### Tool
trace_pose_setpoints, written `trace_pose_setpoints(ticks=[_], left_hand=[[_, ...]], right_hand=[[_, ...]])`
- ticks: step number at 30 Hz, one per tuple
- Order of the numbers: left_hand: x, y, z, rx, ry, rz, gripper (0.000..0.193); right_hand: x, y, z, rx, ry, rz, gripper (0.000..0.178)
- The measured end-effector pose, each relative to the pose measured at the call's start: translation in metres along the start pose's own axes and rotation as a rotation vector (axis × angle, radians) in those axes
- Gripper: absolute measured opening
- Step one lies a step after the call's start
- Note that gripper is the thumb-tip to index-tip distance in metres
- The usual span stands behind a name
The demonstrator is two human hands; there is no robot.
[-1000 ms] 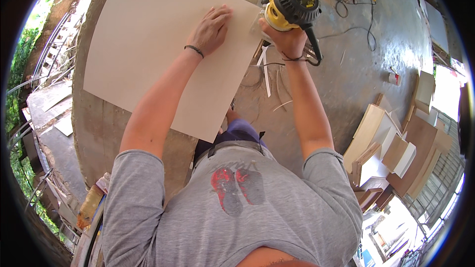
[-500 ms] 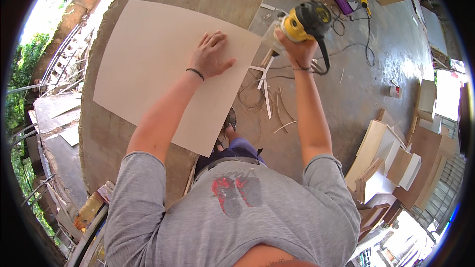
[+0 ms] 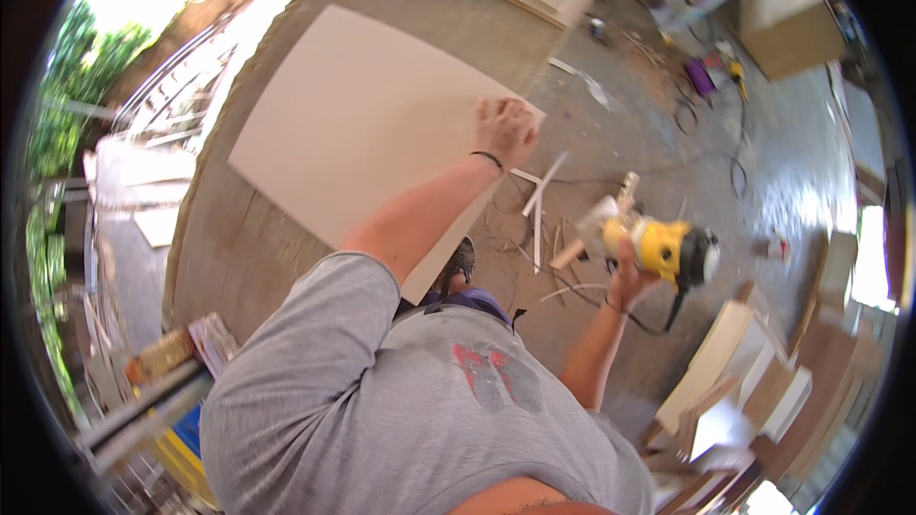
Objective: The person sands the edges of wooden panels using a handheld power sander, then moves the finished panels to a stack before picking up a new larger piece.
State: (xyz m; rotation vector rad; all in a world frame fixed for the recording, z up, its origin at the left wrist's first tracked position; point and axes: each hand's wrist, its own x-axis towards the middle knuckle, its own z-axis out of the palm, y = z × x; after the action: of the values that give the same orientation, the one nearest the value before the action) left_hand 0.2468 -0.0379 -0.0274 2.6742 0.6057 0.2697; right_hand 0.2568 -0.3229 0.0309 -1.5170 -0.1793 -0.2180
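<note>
The right hand (image 3: 625, 278) now carries the yellow power saw (image 3: 658, 246) away from the pale board (image 3: 367, 124). A second ago the saw sits at the board's far right corner, close beside the left hand (image 3: 506, 129); half a second ago it is already lifted clear, and now it hangs well apart from the board, low on the right over the floor strewn with thin offcut strips (image 3: 542, 200). The right arm bends back toward the body. The head view tilts too, so the board sits further left and more of the grey shirt (image 3: 401, 401) fills the lower part.
</note>
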Motion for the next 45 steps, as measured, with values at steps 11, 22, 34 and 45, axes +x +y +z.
trace_pose_setpoints(ticks=[11,22,34,45], left_hand=[[-0.274,-0.203,-0.07,-0.743,0.734,-1.321,0.074],[-0.221,-0.246,-0.053,-1.478,0.952,-1.594,0.064],[-0.19,-0.261,-0.08,-0.256,0.205,-1.722,0.051],[-0.165,-0.352,-0.148,-0.389,0.488,-1.317,0.093]], right_hand=[[-0.02,-0.016,-0.07,-0.241,0.186,0.005,0.072],[-0.021,-0.02,-0.052,-0.146,0.076,0.003,0.073],[-0.062,-0.037,-0.084,-0.142,0.195,-0.011,0.073],[-0.103,-0.058,-0.143,-0.278,0.393,-0.064,0.074]])
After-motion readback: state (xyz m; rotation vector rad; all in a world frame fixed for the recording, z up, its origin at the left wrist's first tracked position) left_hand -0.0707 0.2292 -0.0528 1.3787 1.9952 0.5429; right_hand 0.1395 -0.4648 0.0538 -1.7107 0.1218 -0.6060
